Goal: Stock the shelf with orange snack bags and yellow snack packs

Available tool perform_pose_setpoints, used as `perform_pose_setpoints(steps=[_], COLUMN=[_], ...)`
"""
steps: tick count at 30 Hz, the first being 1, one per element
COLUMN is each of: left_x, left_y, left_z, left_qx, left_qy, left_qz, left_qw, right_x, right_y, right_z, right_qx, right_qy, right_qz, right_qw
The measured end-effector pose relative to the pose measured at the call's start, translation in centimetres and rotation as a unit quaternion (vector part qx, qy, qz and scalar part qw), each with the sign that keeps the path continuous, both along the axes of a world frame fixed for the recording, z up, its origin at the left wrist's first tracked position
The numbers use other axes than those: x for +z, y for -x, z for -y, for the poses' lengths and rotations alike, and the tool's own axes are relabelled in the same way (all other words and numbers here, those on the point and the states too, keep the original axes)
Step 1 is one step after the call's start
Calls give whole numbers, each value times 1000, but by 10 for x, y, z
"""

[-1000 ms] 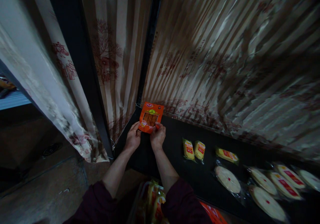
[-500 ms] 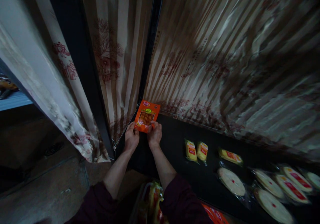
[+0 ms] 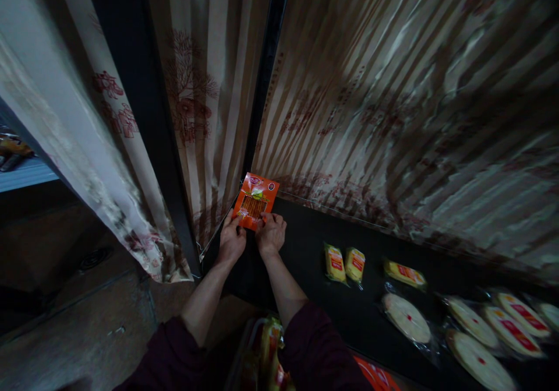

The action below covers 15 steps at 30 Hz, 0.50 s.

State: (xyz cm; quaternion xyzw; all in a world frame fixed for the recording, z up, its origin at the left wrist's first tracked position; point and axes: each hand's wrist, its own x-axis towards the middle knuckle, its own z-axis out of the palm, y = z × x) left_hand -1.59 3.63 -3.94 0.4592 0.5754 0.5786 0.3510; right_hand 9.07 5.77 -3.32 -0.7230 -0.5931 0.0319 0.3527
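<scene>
An orange packet [image 3: 255,201] with a small window showing brown strips lies in the far left corner of the black shelf [image 3: 301,233], close to the curtain. My left hand [image 3: 232,240] is at the packet's lower left corner, with its thumb and fingers closed on the edge. At the lower right corner my right hand [image 3: 271,233] has its bent fingers on the packet. Two small yellow packets [image 3: 335,263] [image 3: 355,264] lie side by side to the right of my hands.
Another yellow packet [image 3: 405,274], round white wrapped items [image 3: 407,318] and red-labelled packs [image 3: 510,328] lie further right. Printed curtains [image 3: 371,99] hang behind and left, beside a dark post [image 3: 152,111]. A container of packets [image 3: 266,350] stands below.
The orange packet has tilted back flatter, and its top has shifted slightly left. My right hand's fingers have moved slightly and are more bent over its lower corner.
</scene>
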Motion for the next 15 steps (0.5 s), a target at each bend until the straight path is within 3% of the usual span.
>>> perform_pose_setpoints(steps=[9, 15], left_x=[-2, -5], left_y=[1, -5], left_z=[0, 2], left_qx=[-1, 32], left_qy=[-11, -5], left_qz=[-5, -205], left_qw=[1000, 978], right_x=[2, 5], right_y=[-1, 0], right_z=[1, 3], right_qx=[3, 6], right_qy=[17, 22], right_qz=[7, 12], right_qw=[1000, 1000])
